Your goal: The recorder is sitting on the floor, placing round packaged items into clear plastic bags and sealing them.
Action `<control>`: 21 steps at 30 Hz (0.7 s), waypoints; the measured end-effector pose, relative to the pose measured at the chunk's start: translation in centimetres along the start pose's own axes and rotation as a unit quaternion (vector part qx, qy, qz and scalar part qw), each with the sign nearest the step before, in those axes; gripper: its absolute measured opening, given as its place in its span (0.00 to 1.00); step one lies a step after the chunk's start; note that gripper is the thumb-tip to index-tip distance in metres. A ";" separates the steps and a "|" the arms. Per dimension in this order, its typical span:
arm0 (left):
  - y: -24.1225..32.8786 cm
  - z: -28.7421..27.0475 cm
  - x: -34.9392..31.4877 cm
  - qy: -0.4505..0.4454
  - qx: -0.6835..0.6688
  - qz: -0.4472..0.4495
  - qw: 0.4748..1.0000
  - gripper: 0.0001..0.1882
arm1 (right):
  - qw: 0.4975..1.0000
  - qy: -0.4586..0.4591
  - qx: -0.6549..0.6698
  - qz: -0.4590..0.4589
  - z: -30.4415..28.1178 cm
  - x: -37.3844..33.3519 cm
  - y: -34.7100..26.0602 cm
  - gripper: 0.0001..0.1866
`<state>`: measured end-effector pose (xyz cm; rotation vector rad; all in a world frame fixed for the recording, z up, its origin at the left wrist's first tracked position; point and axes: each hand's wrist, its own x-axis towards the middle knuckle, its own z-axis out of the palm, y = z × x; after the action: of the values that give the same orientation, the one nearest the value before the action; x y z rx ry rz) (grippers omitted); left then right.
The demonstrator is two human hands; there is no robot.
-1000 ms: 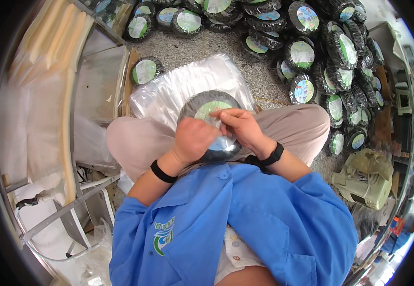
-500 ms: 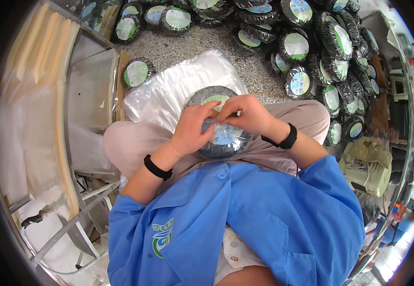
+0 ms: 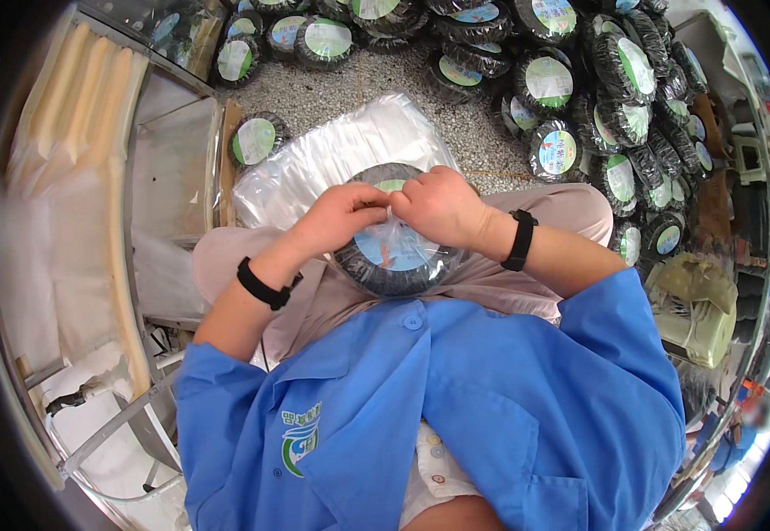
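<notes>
In my lap lies a round, dark package (image 3: 416, 281) with a blue and green label, wrapped in a clear plastic bag (image 3: 391, 232). The bag's film is gathered and drawn up in a twisted neck over the label. My left hand (image 3: 342, 215) pinches this neck from the left, thumb against fingertips. From the right, my right hand (image 3: 445, 208) is closed on the same film, its fingers curled in. The two hands meet above the package's far half, and they hide part of its label and rim.
A stack of clear plastic bags (image 3: 349, 146) lies on the speckled floor beyond my knees. One wrapped round package (image 3: 256, 140) sits left of it. Many more are heaped (image 3: 619, 177) at the far right. A metal frame (image 3: 123, 438) stands at my left, a beige bin (image 3: 693, 310) at my right.
Both hands have pulled in tighter at the bag's neck, and the film is now stretched up and twisted. My elbows have spread outward.
</notes>
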<state>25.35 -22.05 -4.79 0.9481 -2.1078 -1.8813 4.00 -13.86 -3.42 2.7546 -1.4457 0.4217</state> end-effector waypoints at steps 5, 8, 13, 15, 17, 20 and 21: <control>4.1 -0.9 0.9 0.037 0.459 0.372 0.806 0.05 | 0.999 0.009 0.049 0.002 -0.6 -0.3 0.3 0.05; 4.2 -1.4 1.0 -0.007 0.565 0.449 0.692 0.04 | 0.997 -0.025 0.072 -0.013 -0.4 -1.2 0.1 0.05; 3.2 -2.2 -1.0 -0.068 0.558 0.352 0.748 0.09 | 0.982 -0.121 0.119 -0.079 0.9 -4.8 0.6 0.08; 2.7 -2.3 -1.2 -0.052 0.536 0.304 0.786 0.09 | 0.918 0.160 0.323 0.163 1.0 -6.8 1.5 0.13; -1.2 -2.4 -1.3 0.339 0.241 0.080 0.906 0.18 | 0.768 0.210 0.484 0.362 4.5 -7.6 0.4 0.24; -2.5 -0.5 -0.1 0.251 -0.120 -0.116 0.953 0.26 | 0.393 0.115 0.748 0.523 6.0 -3.7 -3.5 0.36; -1.3 0.3 0.4 0.205 -0.145 -0.129 0.959 0.27 | 0.367 0.132 0.794 0.467 6.7 -4.6 -2.5 0.38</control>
<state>25.31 -22.00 -6.16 1.4439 -1.4851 -1.8336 5.13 -9.57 -10.66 0.5890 -3.0851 3.4784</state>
